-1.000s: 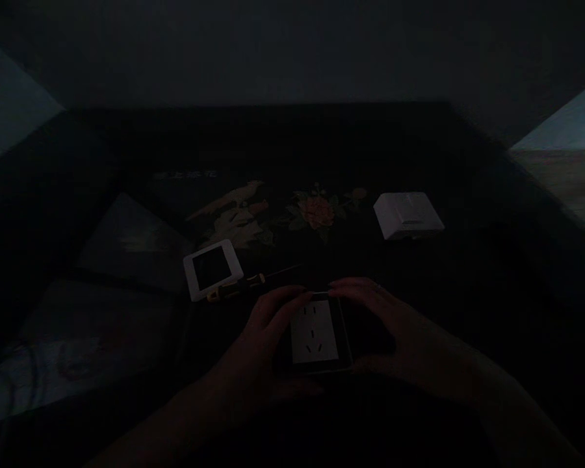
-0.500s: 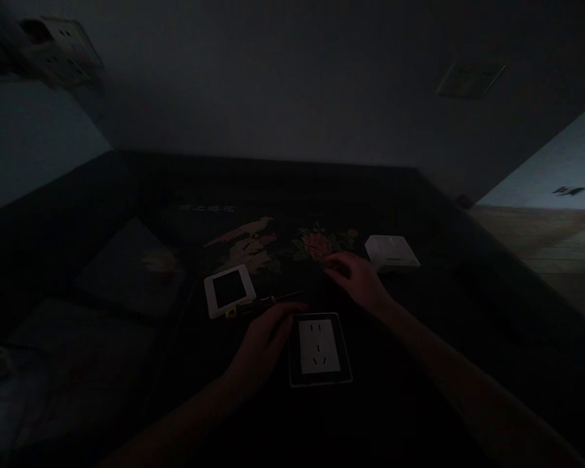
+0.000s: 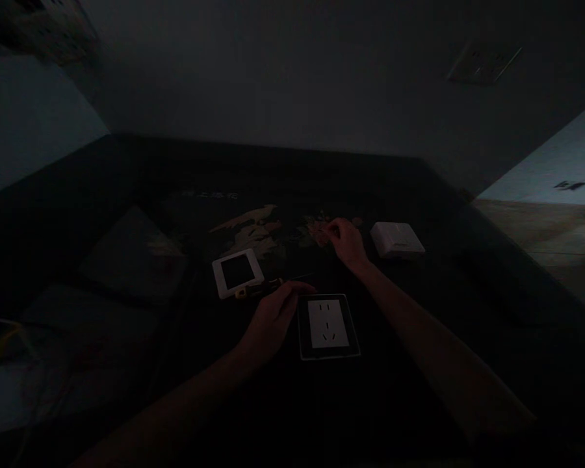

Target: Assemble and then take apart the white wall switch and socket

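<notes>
In very dim light, a wall socket [image 3: 327,324] with a white centre and dark surround lies face up on the dark table. My left hand [image 3: 275,315] rests at its upper left corner, fingers stretched along the edge and thumb apart. Farther out, my right hand [image 3: 345,240] is over the printed flower, thumb and fingertips pinched together; whatever is between them is too dark to make out. A screwdriver [image 3: 260,288] with a yellow-and-dark handle lies just beyond my left hand. Beside it is a white square frame [image 3: 238,273] with an open middle.
A white box [image 3: 398,239] stands right of my right hand. The tabletop bears a bird print [image 3: 253,224]. Low stools or seats [image 3: 134,253] are at left, with blurred cables [image 3: 34,364] in the lower left. A wall [image 3: 273,78] with a switch plate [image 3: 485,63] rises behind.
My right hand has moved away from me, onto the flower print, its fingers drawn closer together. My left hand stays by the socket. The view has shifted slightly.
</notes>
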Tool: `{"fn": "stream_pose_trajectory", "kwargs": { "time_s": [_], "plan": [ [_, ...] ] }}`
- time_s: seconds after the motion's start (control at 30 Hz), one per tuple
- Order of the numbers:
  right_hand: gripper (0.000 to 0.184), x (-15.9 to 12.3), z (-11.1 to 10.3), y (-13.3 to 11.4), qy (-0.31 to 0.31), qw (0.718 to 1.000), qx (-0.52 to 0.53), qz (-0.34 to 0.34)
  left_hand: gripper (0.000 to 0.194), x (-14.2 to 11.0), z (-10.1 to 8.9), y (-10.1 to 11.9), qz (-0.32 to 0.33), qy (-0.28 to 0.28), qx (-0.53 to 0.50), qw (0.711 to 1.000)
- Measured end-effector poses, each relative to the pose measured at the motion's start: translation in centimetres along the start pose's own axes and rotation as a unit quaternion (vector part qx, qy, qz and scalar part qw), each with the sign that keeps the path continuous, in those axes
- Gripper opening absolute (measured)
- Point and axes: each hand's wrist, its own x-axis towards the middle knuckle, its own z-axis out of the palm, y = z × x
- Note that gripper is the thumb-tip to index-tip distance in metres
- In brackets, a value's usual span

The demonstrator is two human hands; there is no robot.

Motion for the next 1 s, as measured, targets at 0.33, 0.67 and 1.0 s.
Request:
{"fn": "stream_pose_trajectory", "kwargs": {
  "time_s": [0.33,0.67,1.0],
  "plan": [
    [0.019,-9.0,-5.9,-2.7,-0.030,0.980,0.194,0.032,0.025,-0.1,0.1,0.2,-0.017,-0.008,-0.009,1.000],
    [0.007,-14.3,-7.9,-4.5,-0.024,0.952,0.282,0.113,0.024,-0.3,0.0,0.4,-0.045,-0.017,0.005,0.999],
    [0.011,-15.3,-7.9,-4.4,-0.056,0.985,0.160,-0.016,0.026,-0.4,-0.3,0.3,-0.019,-0.030,0.073,0.997]
  ]
}}
